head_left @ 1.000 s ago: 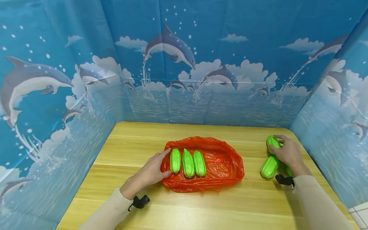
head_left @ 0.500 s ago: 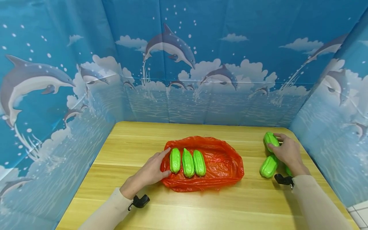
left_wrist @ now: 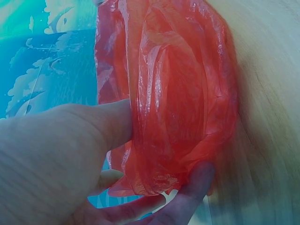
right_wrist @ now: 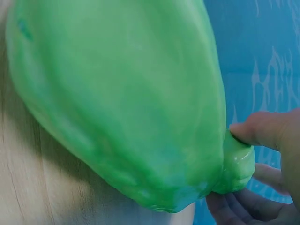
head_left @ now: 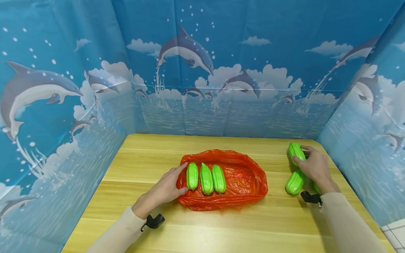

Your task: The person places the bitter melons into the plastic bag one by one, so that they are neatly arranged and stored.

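My left hand (head_left: 165, 185) holds the left end of a red plastic bag (head_left: 242, 181), which lies spread open like a shallow tray. In the left wrist view the thumb and fingers (left_wrist: 201, 176) press the bag (left_wrist: 173, 84) from opposite sides. Inside it, three bright green ridged gourds (head_left: 206, 179) lie side by side toward its left half. At the far right, my right hand (head_left: 317, 167) grips another green gourd (head_left: 296, 150) between thumb and fingers. A nearer green gourd (right_wrist: 122, 93) fills much of the right wrist view, partly hiding the held gourd (right_wrist: 238, 164).
Just below the held one, a green gourd (head_left: 295, 182) lies on the wooden table (head_left: 196, 232). One more green gourd (head_left: 316, 187) is mostly hidden behind my right wrist. A blue dolphin-print curtain (head_left: 234, 116) stands along the table's back and both sides.
My right hand and the gourd in its grip have shifted slightly left and toward the table's back. The left hand and the bag stay almost where they were.
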The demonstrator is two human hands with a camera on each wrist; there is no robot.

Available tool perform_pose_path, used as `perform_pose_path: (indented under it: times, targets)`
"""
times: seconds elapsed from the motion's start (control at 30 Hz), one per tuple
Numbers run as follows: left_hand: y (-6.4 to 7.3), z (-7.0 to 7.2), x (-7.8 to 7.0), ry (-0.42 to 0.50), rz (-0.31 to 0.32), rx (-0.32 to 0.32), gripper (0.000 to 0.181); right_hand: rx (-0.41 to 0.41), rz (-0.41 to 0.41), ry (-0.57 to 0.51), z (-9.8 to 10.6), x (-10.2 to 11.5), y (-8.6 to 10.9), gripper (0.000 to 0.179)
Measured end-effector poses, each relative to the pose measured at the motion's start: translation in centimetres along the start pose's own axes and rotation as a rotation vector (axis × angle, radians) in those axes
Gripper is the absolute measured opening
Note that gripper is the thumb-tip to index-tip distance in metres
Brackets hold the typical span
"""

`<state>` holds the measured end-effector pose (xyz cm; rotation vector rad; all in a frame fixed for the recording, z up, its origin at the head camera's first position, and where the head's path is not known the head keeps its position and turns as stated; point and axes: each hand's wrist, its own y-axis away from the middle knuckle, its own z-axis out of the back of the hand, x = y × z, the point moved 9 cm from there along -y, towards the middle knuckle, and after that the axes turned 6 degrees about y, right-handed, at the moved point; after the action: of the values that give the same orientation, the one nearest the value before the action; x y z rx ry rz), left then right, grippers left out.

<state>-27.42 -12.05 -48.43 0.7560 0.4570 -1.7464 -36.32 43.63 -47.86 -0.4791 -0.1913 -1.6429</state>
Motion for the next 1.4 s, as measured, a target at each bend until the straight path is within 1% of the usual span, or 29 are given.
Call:
perform_pose_path:
  times: [0.3, 0.6, 0.8, 1.1, 1.23, 1.4]
  targets:
    - [0.0, -0.1, 0.0, -0.002, 0.002, -0.003, 0.099, 0.0, 0.008, -0.012, -0.3, 0.1, 0.2, 0.076]
    - [0.0, -0.1, 0.0, -0.002, 0.001, -0.007, 0.098, 0.008, 0.025, -0.022, -0.5, 0.7, 0.5, 0.076]
    - [-0.1, -0.1, 0.1, -0.009, -0.005, -0.01, 0.099, -0.001, 0.034, -0.042, -0.4, 1.4, 0.5, 0.075]
    - [-0.3, -0.1, 0.3, -0.009, -0.008, -0.008, 0.1, -0.019, 0.068, -0.062, -0.2, 2.9, 0.8, 0.074]
    - [-0.4, -0.1, 0.4, -0.012, -0.008, -0.007, 0.101, -0.013, 0.08, -0.075, -0.3, 3.6, 0.9, 0.075]
    - [-0.5, -0.2, 0.6, -0.01, -0.01, -0.003, 0.101, 0.007, 0.086, -0.063, -0.5, 4.2, 1.1, 0.075]
